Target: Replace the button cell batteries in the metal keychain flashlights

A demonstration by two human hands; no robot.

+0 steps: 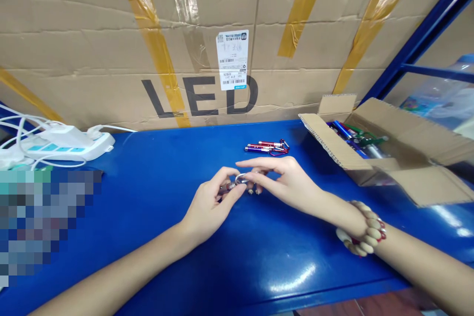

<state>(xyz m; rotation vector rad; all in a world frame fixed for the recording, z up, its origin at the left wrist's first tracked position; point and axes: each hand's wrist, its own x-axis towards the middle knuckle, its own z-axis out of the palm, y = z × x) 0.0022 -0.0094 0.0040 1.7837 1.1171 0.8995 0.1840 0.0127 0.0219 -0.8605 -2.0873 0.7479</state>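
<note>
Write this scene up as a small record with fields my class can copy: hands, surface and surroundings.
Left hand: pinches a slim metallic item
Right hand: at the silver loop by that item; grip unclear
Bracelet: beaded, on the right
Surface: blue table
Beyond the hands: red and blue slim tubes
Right side: open cardboard box holding small items, some blue
Left side: white power strip, cables
Background: large carton printed LED

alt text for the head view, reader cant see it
A person's left hand pinches a small metallic item, right hand at its curved end, above a blue table. Slim red and blue tubes lie beyond, an open cardboard box to the right.
</note>
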